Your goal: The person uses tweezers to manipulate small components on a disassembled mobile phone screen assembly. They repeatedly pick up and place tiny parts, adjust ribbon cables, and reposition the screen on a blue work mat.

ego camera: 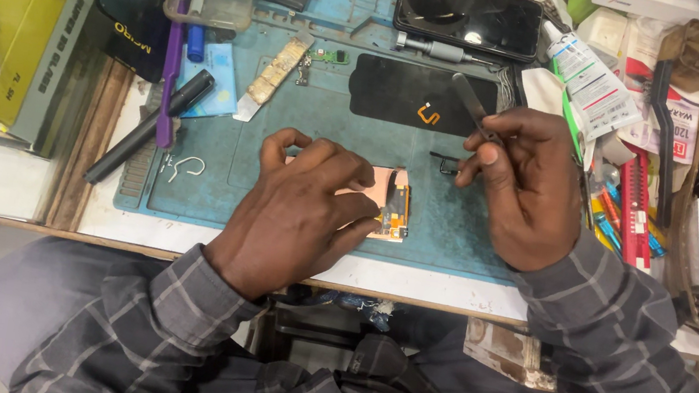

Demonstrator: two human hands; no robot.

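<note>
Copper-coloured foil covers the back of a small phone display module (393, 203) that lies flat on the blue-green repair mat (323, 127), and the left hand (301, 208) presses it down: the fingers (343, 177) are bent over its left part and grip its near edge, so only its right end, with an orange flex cable and dark parts, shows beyond the fingertips. The right hand (525, 182) is just to the right of this module and not touching it; its fingers are pinched around thin metal tweezers (473, 106), whose tips point up and away from the work. Between the two hands, near the right thumb, a tiny dark part (446, 163) rests on the mat. Beyond the right fingers lies a black screen glass (421, 96), and further off a dark phone (469, 14); beyond the left fingers are a flat pry tool (273, 77) and a black pen (148, 125). As I judge it, the module is already taken out and opened at one end, while the fine work with the tweezers is not finished, because the small part is still loose and nothing is put together again
</note>
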